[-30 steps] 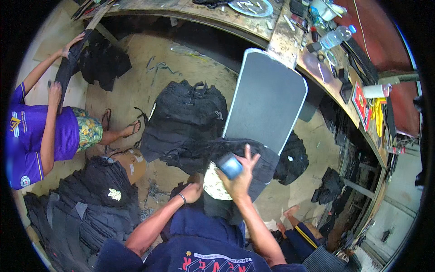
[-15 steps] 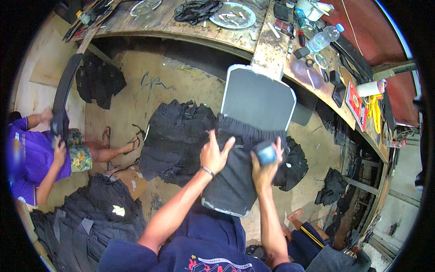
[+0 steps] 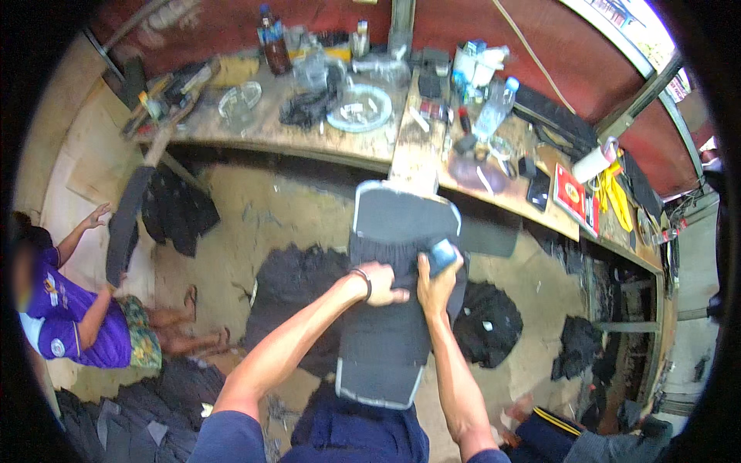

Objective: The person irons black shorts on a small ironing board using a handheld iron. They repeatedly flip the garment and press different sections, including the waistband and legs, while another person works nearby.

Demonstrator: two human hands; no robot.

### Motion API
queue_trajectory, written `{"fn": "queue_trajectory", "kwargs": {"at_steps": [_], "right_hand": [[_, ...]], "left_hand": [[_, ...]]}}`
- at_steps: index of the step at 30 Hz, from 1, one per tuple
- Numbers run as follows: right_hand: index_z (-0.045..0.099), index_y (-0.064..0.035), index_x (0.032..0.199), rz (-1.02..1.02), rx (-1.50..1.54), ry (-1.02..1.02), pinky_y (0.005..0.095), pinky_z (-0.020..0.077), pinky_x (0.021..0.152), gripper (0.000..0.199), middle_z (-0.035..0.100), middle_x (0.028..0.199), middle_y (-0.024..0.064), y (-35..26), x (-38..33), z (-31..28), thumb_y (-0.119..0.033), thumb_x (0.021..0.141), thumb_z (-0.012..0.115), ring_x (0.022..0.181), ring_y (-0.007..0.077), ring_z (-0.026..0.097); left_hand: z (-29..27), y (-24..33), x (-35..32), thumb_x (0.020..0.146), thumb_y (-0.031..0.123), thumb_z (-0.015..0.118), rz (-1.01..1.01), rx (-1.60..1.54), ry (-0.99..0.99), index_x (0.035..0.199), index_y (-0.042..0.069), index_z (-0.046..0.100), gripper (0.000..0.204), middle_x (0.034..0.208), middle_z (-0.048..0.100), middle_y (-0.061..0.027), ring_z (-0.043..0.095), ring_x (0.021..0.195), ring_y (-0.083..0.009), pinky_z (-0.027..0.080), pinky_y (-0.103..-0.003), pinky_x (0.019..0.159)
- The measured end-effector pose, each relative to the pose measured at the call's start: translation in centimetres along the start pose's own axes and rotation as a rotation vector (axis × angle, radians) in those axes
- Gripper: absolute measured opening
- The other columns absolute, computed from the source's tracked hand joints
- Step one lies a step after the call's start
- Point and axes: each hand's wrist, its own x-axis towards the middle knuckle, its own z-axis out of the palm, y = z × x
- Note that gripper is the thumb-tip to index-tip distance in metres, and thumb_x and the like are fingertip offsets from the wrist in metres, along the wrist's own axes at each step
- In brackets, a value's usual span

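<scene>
A long grey padded board with rounded ends runs from my lap toward the workbench. A black garment is pulled over its near half. My left hand, a band on its wrist, presses flat on the cloth near the garment's upper edge. My right hand holds a small blue block against the same edge, next to the left hand.
A cluttered wooden workbench spans the back with bottles, glass dishes and tools. Piles of black garments lie on the floor left and right. A person in a purple shirt sits at the left holding a dark board.
The view has tilted up toward the bench. My hands slid the garment farther along the board and came together near its upper edge. The seated person's arm has lifted.
</scene>
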Motion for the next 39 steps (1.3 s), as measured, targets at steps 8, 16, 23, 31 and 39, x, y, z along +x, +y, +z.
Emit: {"fn": "queue_trajectory", "kwargs": {"at_steps": [8,16,23,31,39], "right_hand": [[0.042,0.0028,0.148,-0.005,0.056,0.035,0.0539,0.0487,0.107,0.073,0.058,0.134,0.0331,0.7,-0.1,0.6,-0.027,0.097,0.085,0.123,0.0513,0.061],[0.044,-0.0032,0.152,-0.111,0.010,0.111,0.0463,0.0553,0.092,0.067,0.069,0.119,0.0264,-4.9,-1.0,-3.1,-0.024,0.100,0.082,0.102,0.0340,0.071],[0.065,-0.0035,0.141,-0.673,-0.607,-0.566,0.0420,0.0517,0.086,0.079,0.065,0.114,0.0131,-9.2,-10.4,-6.5,-0.038,0.076,0.093,0.101,0.0317,0.062],[0.071,-0.0057,0.107,-0.593,-0.456,-0.481,0.0437,0.0506,0.080,0.047,0.064,0.099,0.0106,-5.0,-7.9,-0.5,-0.039,0.080,0.089,0.094,0.0298,0.062],[0.074,-0.0079,0.102,-0.409,-0.524,-0.993,0.0459,0.0533,0.080,0.042,0.068,0.093,0.0115,-9.9,-7.4,-2.7,-0.036,0.075,0.090,0.091,0.0332,0.066]], "left_hand": [[0.7,-4.3,1.0,0.106,0.050,0.072,0.357,-0.409,0.072,0.085,-0.006,0.068,0.059,0.074,0.062,-0.0133,0.059,0.077,-0.0137,0.052,-0.040,0.071],[1.8,-3.6,-0.3,0.090,0.045,0.089,0.260,-0.346,0.665,0.101,0.001,0.057,0.055,0.087,0.068,-0.0212,0.068,0.076,-0.0403,0.054,-0.045,0.072],[3.4,-2.5,1.5,0.078,0.070,0.088,0.177,0.115,0.777,0.139,0.015,0.059,0.087,0.118,0.077,-0.0121,0.074,0.117,-0.0297,0.055,-0.053,0.101],[1.2,-3.7,4.7,0.054,0.102,0.073,-0.014,0.103,0.847,0.176,0.023,0.027,0.153,0.183,0.011,-0.0227,0.008,0.168,-0.0483,-0.002,-0.087,0.121],[1.6,-3.4,4.5,0.053,0.101,0.076,-0.021,0.069,0.938,0.176,0.025,0.029,0.152,0.183,0.011,-0.0209,0.006,0.169,-0.0452,-0.004,-0.086,0.122]]}}
